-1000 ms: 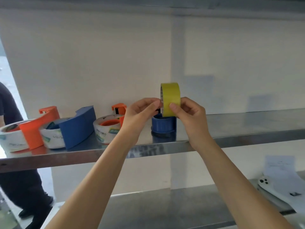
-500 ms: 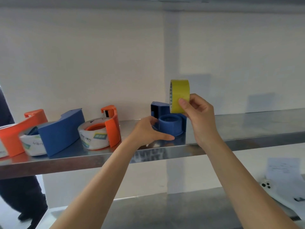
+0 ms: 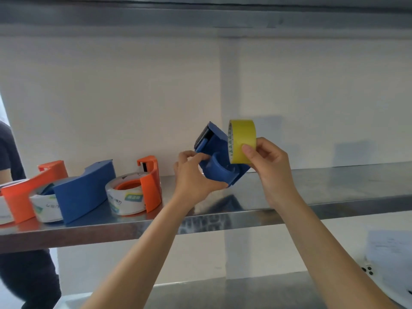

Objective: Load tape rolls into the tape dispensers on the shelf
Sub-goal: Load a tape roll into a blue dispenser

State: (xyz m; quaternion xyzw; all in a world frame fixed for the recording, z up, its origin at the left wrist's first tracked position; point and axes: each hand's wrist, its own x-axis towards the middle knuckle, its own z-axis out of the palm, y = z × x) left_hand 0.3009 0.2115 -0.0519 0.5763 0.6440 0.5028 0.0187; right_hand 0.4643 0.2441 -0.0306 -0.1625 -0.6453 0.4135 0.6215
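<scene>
Yellow tape roll (image 3: 243, 139), held on edge above the metal shelf (image 3: 334, 181), sits right of centre in our view. The right hand (image 3: 270, 168) pinches it: the thumb presses on the roll's outer yellow band, and the fingers curl behind it. The roll's open side faces left, against the right side of an empty blue dispenser (image 3: 217, 152).

The left hand (image 3: 191, 175) grips that dispenser, fingers curled over its left end and thumb under its lower edge. The dispenser is tilted, with its toothed cutter pointing up and to the left and its round hub facing us. The roll is above and to the right of the hub, not yet on it. We cannot tell whether the dispenser's lower corner touches the shelf.

Further left on the same shelf we see three dispensers in a row, each loaded with a white printed roll: an orange dispenser (image 3: 152, 181) nearest the hands, then a blue loaded dispenser (image 3: 84, 192), then a second orange one (image 3: 33, 192) at the frame's edge.

A person in dark clothes (image 3: 13, 264) stands at the far left. A lower shelf (image 3: 223, 293) runs below, with a sheet of paper (image 3: 388, 246) at its right end.
</scene>
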